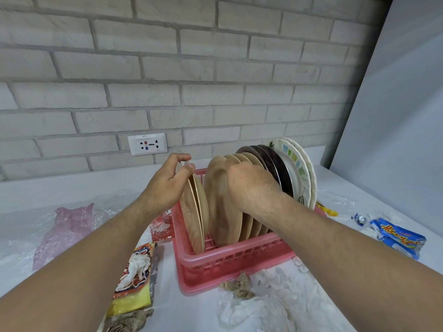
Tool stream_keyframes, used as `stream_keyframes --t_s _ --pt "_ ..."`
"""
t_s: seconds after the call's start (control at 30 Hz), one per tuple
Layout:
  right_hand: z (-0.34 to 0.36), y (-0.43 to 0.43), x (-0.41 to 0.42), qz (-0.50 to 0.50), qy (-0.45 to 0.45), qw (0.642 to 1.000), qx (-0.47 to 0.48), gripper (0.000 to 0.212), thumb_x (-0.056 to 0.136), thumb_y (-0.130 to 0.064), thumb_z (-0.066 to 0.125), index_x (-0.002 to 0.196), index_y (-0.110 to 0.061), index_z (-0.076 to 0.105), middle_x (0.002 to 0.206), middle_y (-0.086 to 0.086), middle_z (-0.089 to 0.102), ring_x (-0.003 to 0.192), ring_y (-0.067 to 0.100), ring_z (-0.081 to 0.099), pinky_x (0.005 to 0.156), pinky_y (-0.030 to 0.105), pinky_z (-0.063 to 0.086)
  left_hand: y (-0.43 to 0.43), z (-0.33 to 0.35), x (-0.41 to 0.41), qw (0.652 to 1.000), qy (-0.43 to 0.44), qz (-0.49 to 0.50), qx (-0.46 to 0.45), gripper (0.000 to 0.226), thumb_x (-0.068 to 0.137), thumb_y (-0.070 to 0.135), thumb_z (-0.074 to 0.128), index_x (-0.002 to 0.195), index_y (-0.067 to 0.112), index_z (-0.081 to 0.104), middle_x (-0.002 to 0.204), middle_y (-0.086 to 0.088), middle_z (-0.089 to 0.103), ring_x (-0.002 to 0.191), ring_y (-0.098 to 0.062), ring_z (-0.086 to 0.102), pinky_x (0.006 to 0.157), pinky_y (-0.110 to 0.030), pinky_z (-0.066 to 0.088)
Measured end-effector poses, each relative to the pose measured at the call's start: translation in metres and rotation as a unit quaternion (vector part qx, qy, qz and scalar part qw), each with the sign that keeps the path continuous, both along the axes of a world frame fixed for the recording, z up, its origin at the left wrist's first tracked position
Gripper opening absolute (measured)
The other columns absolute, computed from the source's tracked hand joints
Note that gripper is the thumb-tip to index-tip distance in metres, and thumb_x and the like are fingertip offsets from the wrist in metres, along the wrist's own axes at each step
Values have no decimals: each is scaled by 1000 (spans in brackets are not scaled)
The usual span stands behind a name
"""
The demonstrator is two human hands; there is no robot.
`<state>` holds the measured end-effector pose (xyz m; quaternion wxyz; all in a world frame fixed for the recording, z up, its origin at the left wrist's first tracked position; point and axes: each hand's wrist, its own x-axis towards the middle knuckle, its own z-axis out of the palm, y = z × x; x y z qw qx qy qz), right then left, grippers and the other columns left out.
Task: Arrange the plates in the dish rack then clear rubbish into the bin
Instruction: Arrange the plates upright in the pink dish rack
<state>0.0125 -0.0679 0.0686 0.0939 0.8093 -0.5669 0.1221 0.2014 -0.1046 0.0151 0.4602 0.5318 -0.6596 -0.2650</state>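
The left hand [167, 180] pinches the top rims of two tan plates [194, 216] between thumb and fingers, holding them on edge at the rack's [230, 259] left end. Just to their right, across a narrow gap, the right hand [249, 185] curls over the beige row [218, 207], fingertips hidden. All plates stand upright, faces left-right, so the pair closes rightward toward the row. Dark plates [275, 168] and patterned plates [297, 168] fill the far end. Rubbish rings the rack: snack wrapper [136, 271], pink bag [64, 231], tissue [259, 307], blue packet [400, 238]. No bin is visible.
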Motion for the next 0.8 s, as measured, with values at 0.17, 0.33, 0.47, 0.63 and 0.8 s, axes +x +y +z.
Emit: stream_keyframes --t_s 0.17,0.33,0.47,0.63,0.8 --pt "8 -3 2 4 -23 998 -60 24 98 -30 48 113 -13 52 85 1 57 79 23 55 56 30 37 2 1 2 1000 -3 -5 -15 31 95 46 42 124 38 49 112 23 56 84 16 53 75 -16 36" --pt "10 3 17 46 -154 987 -2 41 96 -49 41 89 -19 68 76 -2 67 75 18 62 74 37 53 3 0 2 999 14 -11 -31 28 98 36 40 122 36 54 123 10 54 116 -5 49 96 -23 34" --pt "-6 0 28 44 -167 981 91 36 95 -44 44 97 -17 67 105 6 59 89 20 59 82 37 51 2 2 4 999 3 -15 -40 30 99 32 40 125 36 55 129 15 50 119 1 45 99 -19 32" --pt "-12 -3 36 25 -129 984 118 14 92 -22 51 102 -17 58 100 6 57 72 18 58 62 32 54 2 7 10 998 -19 -54 -15 41 99 41 26 133 38 50 134 24 41 122 8 34 93 -10 24" --pt "-12 -3 36 1 -123 987 108 13 95 -20 49 106 -14 51 99 6 51 66 13 49 50 25 38 3 22 26 996 -79 -33 7 43 84 14 49 115 44 55 123 15 54 105 -22 57 74 -31 52"
